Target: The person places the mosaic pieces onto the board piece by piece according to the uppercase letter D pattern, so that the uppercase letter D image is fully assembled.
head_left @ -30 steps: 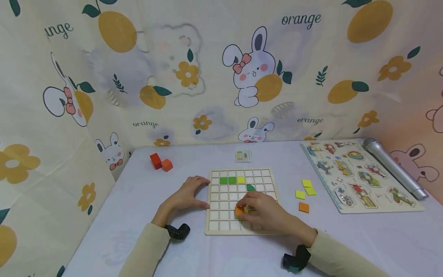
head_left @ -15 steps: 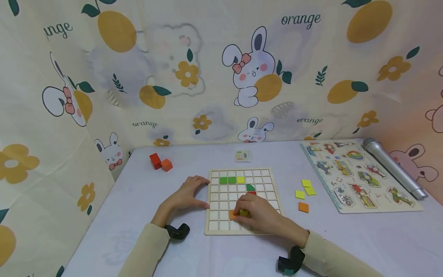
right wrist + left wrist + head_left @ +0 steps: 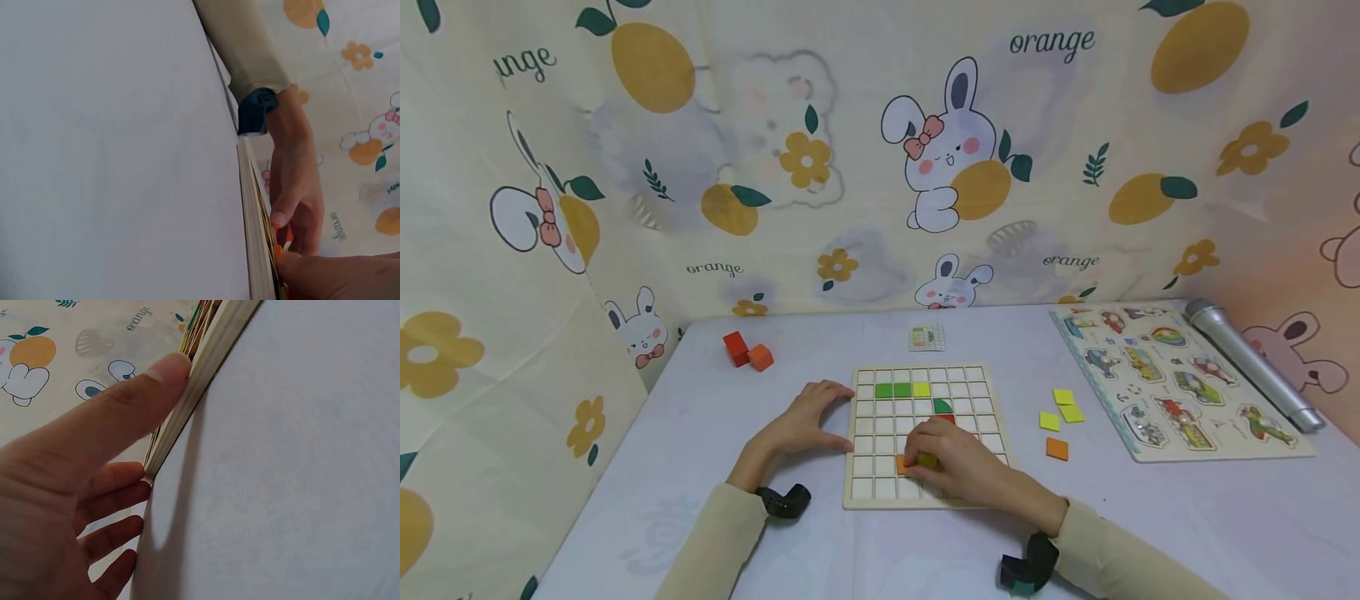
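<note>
A person's right hand (image 3: 958,462) is pressing an orange tile (image 3: 902,464) into a near-row cell of the wooden grid board (image 3: 925,433), fingers curled over it and pinching a yellow piece (image 3: 927,459) as well. The left hand (image 3: 805,425) is lying relaxed and holding nothing, its thumb (image 3: 150,394) touching the board's left edge. On the board, two green tiles (image 3: 893,389) and a yellow tile (image 3: 922,389) are sitting in the far rows. Right of the board, loose yellow tiles (image 3: 1063,407) and an orange one (image 3: 1057,449) are lying beside a picture puzzle (image 3: 1172,383). Far left of the board, two red-orange blocks (image 3: 748,351) are resting together.
</note>
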`<state>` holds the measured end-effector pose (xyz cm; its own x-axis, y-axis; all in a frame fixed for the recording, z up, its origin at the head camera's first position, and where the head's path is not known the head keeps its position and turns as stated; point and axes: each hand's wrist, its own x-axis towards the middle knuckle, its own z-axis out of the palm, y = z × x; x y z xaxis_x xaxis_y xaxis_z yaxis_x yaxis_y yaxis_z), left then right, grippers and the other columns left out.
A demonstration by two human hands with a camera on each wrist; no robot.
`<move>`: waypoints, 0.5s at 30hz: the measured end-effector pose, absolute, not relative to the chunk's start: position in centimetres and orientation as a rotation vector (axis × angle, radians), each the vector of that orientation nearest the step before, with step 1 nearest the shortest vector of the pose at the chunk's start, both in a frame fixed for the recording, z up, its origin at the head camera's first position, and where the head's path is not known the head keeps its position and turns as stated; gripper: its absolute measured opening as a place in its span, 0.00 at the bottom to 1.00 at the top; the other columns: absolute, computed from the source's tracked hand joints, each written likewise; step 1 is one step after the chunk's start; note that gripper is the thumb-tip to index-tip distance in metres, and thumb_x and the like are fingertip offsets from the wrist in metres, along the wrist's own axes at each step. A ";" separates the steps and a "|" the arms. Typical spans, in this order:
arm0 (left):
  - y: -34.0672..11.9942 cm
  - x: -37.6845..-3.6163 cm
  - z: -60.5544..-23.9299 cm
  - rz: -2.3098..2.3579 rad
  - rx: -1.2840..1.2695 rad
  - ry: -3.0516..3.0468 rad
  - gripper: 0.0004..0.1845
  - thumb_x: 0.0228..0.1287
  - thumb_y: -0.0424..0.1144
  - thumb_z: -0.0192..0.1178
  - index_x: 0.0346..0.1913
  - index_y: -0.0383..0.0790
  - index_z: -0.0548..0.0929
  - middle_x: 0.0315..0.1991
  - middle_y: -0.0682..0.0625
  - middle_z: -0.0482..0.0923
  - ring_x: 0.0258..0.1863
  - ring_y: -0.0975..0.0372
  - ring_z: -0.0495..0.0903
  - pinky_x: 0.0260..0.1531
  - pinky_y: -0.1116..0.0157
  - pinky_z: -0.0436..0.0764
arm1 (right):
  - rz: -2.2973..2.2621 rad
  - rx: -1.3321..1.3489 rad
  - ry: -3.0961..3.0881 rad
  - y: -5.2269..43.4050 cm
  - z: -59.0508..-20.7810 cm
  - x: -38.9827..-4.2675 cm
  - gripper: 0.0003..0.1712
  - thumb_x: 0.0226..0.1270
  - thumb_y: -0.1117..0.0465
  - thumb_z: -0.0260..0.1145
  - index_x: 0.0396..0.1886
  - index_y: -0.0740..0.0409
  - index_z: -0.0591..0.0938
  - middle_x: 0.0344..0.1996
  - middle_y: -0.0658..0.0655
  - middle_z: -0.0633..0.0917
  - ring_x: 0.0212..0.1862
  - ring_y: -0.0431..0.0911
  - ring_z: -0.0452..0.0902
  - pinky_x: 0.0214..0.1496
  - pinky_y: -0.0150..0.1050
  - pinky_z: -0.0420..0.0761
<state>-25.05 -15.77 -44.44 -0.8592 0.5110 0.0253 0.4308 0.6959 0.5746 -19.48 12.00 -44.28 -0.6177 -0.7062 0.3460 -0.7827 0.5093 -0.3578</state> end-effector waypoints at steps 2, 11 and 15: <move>-15.8 -25.0 -44.5 0.882 0.794 2.777 0.43 0.42 0.54 0.73 0.62 0.41 0.70 0.61 0.48 0.67 0.62 0.53 0.60 0.62 0.49 0.62 | 0.746 1.303 -2.592 12.0 -44.3 -19.5 0.06 0.60 0.54 0.68 0.37 0.46 0.83 0.38 0.41 0.80 0.45 0.35 0.73 0.49 0.33 0.77; -15.6 -25.1 -44.2 0.861 0.727 2.759 0.43 0.42 0.54 0.73 0.63 0.46 0.69 0.63 0.51 0.66 0.64 0.56 0.58 0.64 0.52 0.61 | 0.707 1.318 -2.554 11.9 -44.3 -19.5 0.06 0.58 0.55 0.69 0.35 0.46 0.85 0.36 0.41 0.80 0.42 0.36 0.72 0.47 0.34 0.77; -15.7 -25.0 -44.2 0.872 0.722 2.754 0.43 0.42 0.54 0.73 0.63 0.46 0.69 0.63 0.51 0.65 0.64 0.56 0.58 0.64 0.51 0.60 | 0.732 1.319 -2.570 11.9 -44.3 -19.6 0.07 0.58 0.54 0.69 0.36 0.46 0.86 0.37 0.40 0.80 0.44 0.35 0.72 0.49 0.33 0.76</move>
<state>-24.97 -15.68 -44.16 -0.8697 0.4936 -0.0099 0.3980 0.7128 0.5775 -19.59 11.95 -44.34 -0.5980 -0.7187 0.3547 -0.7977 0.4910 -0.3500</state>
